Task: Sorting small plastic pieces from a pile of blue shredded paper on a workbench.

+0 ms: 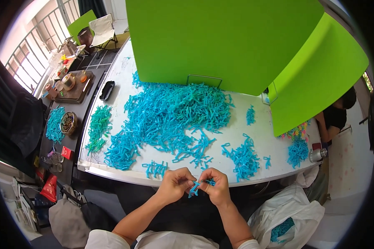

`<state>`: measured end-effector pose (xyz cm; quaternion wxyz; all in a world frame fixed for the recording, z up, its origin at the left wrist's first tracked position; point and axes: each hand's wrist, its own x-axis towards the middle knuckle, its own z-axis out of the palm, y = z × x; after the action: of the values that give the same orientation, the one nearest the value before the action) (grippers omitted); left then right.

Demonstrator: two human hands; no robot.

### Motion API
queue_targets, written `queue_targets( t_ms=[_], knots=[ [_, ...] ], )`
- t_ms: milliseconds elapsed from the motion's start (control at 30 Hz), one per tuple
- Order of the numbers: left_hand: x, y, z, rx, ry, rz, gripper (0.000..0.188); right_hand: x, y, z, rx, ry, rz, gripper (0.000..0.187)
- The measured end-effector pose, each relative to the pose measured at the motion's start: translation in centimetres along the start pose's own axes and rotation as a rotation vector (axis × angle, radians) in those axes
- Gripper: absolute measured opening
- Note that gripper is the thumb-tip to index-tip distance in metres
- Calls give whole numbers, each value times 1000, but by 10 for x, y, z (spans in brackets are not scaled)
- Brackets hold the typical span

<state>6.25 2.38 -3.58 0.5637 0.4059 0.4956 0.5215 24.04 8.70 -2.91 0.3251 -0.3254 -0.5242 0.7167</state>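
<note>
Right, closed fingertips of the left hand [176, 185] and right hand [216, 186] pinch a blue strip [193, 191] between them, neither nearer; its long axis slants, free end pointing bodyward, slightly left. Beyond, on the white table [257, 133], spreads a blue heap [178, 108].

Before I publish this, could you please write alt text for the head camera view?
A person's left hand and right hand pinch small blue pieces beside a white table; a large blue-green pile lies on it before green panels.
</note>
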Motion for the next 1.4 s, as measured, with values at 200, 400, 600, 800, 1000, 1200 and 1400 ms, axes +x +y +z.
queue_targets(
  t_ms=[200, 400, 600, 800, 1000, 1200, 1400],
  knots=[
    [-27, -1, -25, -228, 292, -84, 3, 3, 0, 9, 186, 159, 240, 13],
    [-22, 22, -76, 722, 544, -116, 16, 4, 9, -12, 550, 176, 318, 18],
    [-13, 38, -51, 1130, 646, 128, 15, 9, 3, -5, 791, 129, 341, 40],
    [12, 54, 9, 776, 204, 285, 13, 11, -8, -2, 589, 131, 346, 68],
    [38, 44, 34, 1014, 106, 546, 11, 10, -8, -2, 498, 174, 310, 69],
    [48, 51, 36, 987, 63, 541, 14, 7, -7, -10, 519, 180, 300, 67],
    [56, 41, 36, 1181, 102, 642, 14, 5, -8, -19, 328, 402, 269, 32]
  ],
)
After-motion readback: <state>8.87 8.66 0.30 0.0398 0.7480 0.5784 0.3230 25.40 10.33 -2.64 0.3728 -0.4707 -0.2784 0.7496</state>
